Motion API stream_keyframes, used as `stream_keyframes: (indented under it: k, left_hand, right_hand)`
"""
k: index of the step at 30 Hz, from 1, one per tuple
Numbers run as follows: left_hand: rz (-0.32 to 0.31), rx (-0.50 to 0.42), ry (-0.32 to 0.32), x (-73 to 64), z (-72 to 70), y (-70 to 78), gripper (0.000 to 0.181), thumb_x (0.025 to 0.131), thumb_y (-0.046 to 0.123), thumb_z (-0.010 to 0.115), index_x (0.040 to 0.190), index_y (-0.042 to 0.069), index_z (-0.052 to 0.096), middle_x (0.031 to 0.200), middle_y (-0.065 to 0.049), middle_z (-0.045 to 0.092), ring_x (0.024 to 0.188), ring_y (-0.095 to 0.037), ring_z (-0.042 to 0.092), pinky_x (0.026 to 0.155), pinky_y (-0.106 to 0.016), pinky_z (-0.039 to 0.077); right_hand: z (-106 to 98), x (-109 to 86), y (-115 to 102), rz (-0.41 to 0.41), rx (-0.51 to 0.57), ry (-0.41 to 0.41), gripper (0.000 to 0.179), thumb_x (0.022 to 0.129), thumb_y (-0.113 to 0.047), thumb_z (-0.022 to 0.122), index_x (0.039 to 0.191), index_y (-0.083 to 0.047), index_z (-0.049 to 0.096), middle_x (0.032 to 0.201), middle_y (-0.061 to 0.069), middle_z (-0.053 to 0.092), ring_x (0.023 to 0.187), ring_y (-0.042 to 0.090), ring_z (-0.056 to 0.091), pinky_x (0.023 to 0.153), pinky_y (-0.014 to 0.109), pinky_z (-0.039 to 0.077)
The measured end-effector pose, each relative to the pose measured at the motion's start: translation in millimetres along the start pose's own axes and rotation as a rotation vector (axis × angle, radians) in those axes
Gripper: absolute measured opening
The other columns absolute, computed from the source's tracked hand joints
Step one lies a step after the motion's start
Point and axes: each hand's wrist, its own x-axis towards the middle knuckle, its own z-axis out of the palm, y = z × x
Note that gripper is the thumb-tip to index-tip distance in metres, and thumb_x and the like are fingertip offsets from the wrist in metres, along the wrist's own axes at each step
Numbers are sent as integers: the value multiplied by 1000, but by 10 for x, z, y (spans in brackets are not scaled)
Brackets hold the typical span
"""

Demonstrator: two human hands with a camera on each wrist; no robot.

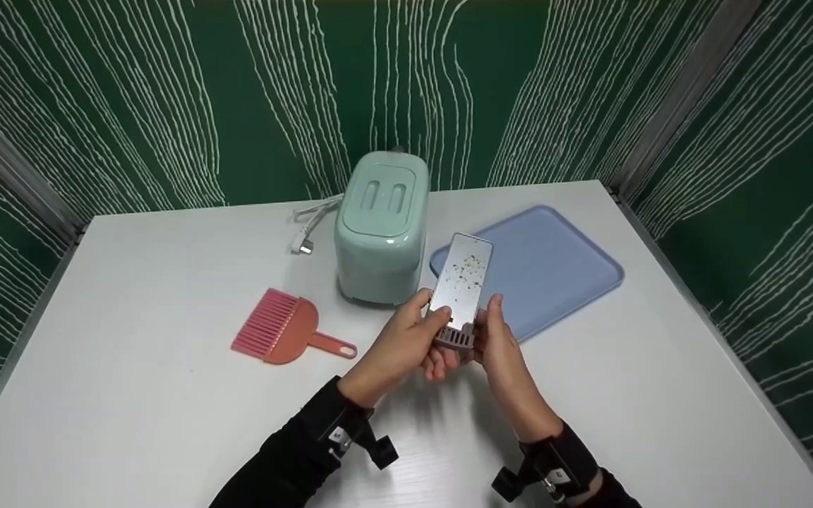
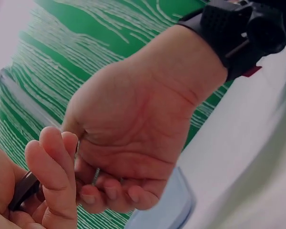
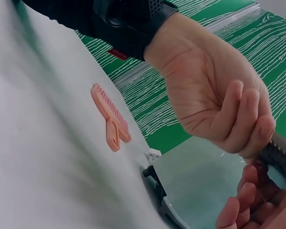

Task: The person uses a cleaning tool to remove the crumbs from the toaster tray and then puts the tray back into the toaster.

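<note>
A slim crumb tray [image 1: 461, 279] with a slotted grey end is tilted up above the table, and brown crumbs [image 1: 470, 271] are scattered on its metal face. My left hand [image 1: 406, 346] grips it near the slotted end, thumb on top and fingers curled beneath. At the other long side is my right hand [image 1: 502, 353], its thumb raised off the metal and its loosely bent fingers right at the edge. In the right wrist view, the left hand [image 3: 214, 90] holds the dark end [image 3: 279, 152]. The left wrist view shows the right hand [image 2: 128, 138] beside the left fingers [image 2: 52, 176].
A mint-green toaster [image 1: 382, 233] stands behind the hands, its white cord and plug [image 1: 302, 243] on the left. An orange brush [image 1: 286, 328] with pink bristles lies at the left. A blue plastic tray [image 1: 547, 261] lies at the right. Green patterned walls [image 1: 406, 92] enclose the white table.
</note>
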Motion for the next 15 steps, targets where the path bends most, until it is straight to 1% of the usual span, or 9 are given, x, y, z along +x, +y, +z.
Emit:
stream_keyframes:
  k: [3, 5, 7, 8, 10, 12, 13, 14, 15]
  left_hand:
    - [14, 0, -10, -16, -8, 18, 30, 117, 22, 45, 145, 12, 48, 61, -6, 66, 42, -10, 59, 39, -23, 49]
    - [24, -3, -17, -26, -8, 28, 31, 116, 21, 45, 146, 11, 48, 60, -6, 66, 42, -10, 59, 39, -23, 49]
    - [32, -6, -24, -33, -5, 38, 32, 116, 20, 45, 146, 10, 47, 60, -6, 65, 41, -10, 59, 39, -23, 48]
    - [35, -10, -27, -36, -2, 43, 31, 116, 20, 46, 145, 10, 47, 59, -6, 65, 41, -10, 58, 38, -23, 48]
    - [40, -22, -34, -37, 5, 52, 29, 116, 20, 46, 143, 8, 47, 59, -6, 66, 40, -10, 58, 38, -23, 48]
    - [45, -31, -45, -35, 12, 59, 26, 116, 19, 45, 139, 7, 47, 58, -6, 66, 40, -9, 58, 37, -23, 48]
    - [46, -36, -51, -32, 16, 62, 25, 116, 19, 45, 137, 6, 47, 58, -6, 66, 40, -9, 59, 37, -22, 47]
    - [45, -41, -55, -32, 20, 65, 24, 116, 19, 45, 137, 6, 47, 58, -5, 66, 40, -9, 59, 37, -22, 47]
    - [42, -45, -59, -31, 24, 67, 24, 116, 19, 45, 137, 6, 47, 58, -5, 66, 39, -9, 59, 37, -22, 47]
  right_hand:
    - [0, 51, 87, -13, 8, -24, 84, 114, -57, 5, 126, 0, 65, 86, 1, 72, 81, 16, 70, 75, 29, 56]
    - [15, 87, 152, -37, 5, -60, 83, 115, -53, 4, 116, -2, 69, 75, 2, 68, 73, 17, 68, 71, 29, 56]
    - [38, 114, 217, -76, 7, -101, 74, 118, -44, 8, 103, -5, 70, 67, 1, 63, 66, 17, 67, 68, 27, 54]
    - [53, 125, 244, -97, 5, -125, 69, 119, -40, 11, 96, -8, 68, 64, -1, 63, 64, 15, 67, 67, 25, 52]
    - [87, 140, 297, -151, 20, -183, 59, 120, -36, 19, 87, -14, 62, 63, -6, 63, 62, 12, 69, 66, 22, 52]
    - [121, 163, 373, -215, 77, -246, 44, 118, -36, 37, 84, -19, 59, 62, -10, 64, 62, 7, 70, 66, 18, 52]
    - [143, 201, 446, -259, 164, -300, 43, 114, -38, 48, 77, -18, 55, 62, -12, 65, 62, 7, 71, 66, 18, 52]
    - [166, 252, 552, -277, 270, -354, 39, 108, -41, 58, 77, -19, 54, 61, -12, 64, 62, 6, 71, 65, 18, 53]
    - [194, 318, 684, -288, 410, -409, 42, 102, -40, 65, 70, -17, 50, 57, -10, 61, 61, 7, 70, 64, 19, 54]
